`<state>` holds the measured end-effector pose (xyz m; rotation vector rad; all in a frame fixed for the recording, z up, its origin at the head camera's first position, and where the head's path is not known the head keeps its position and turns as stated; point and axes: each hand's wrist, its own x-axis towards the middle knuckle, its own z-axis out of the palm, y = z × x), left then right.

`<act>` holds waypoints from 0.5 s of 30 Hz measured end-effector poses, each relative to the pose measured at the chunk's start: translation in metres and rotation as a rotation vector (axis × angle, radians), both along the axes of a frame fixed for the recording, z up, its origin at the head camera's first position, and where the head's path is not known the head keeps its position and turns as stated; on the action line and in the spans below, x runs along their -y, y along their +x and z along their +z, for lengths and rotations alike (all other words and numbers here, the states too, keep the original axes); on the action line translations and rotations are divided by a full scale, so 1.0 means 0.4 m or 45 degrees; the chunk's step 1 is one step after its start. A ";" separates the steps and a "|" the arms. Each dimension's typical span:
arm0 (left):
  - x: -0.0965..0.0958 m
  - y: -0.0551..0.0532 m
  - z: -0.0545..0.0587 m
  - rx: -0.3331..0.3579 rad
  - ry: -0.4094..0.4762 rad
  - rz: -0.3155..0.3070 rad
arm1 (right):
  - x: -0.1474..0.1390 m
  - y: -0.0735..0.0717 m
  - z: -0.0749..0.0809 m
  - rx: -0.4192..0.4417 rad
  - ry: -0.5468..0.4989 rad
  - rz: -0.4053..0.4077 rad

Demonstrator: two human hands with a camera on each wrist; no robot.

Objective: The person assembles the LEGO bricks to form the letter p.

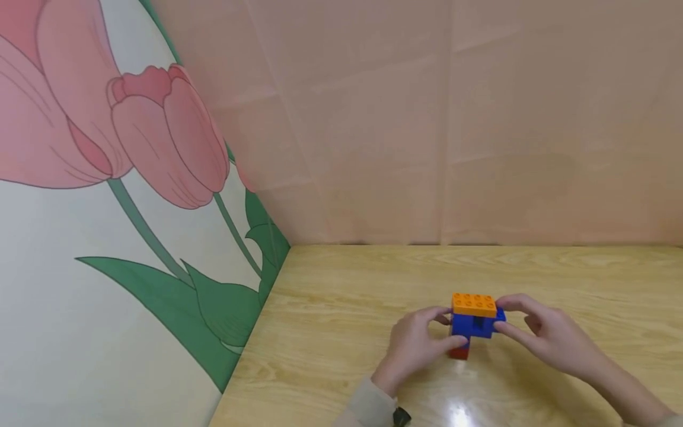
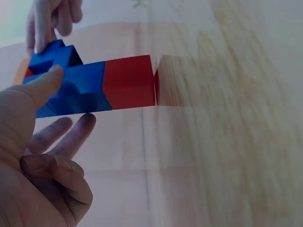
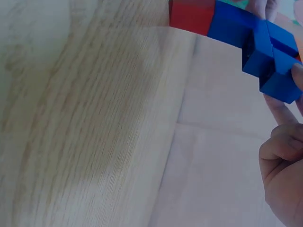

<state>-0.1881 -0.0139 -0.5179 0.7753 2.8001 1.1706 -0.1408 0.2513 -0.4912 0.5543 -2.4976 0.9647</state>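
Observation:
A toy building-brick assembly stands upright, its red brick (image 1: pixel 459 353) lowest, right at the tabletop. Above the red come several blue bricks (image 1: pixel 462 324), some jutting out to the right, capped by an orange studded brick (image 1: pixel 474 304). My left hand (image 1: pixel 412 344) grips the column from the left, thumb on the near side of the blue part (image 2: pixel 83 80) and fingers behind. From the right, my right hand (image 1: pixel 557 338) pinches the jutting blue brick (image 3: pixel 283 78) between thumb and index finger. Its other fingers are curled in.
The wood-grain table (image 1: pixel 299 332) reaches back to a pinkish cloth wall (image 1: pixel 363 130). On the left rises a panel printed with tulips (image 1: pixel 171 136). A small black object (image 1: pixel 401 416) shows by the left cuff.

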 end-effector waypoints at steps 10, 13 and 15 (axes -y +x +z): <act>0.015 0.018 -0.003 -0.172 -0.103 -0.073 | 0.016 -0.011 -0.016 0.026 -0.061 -0.051; 0.013 0.021 -0.007 -0.149 -0.142 -0.040 | 0.025 -0.008 -0.020 0.021 -0.017 -0.067; 0.012 0.024 -0.007 -0.156 -0.168 -0.022 | 0.030 -0.006 -0.024 -0.004 0.045 -0.082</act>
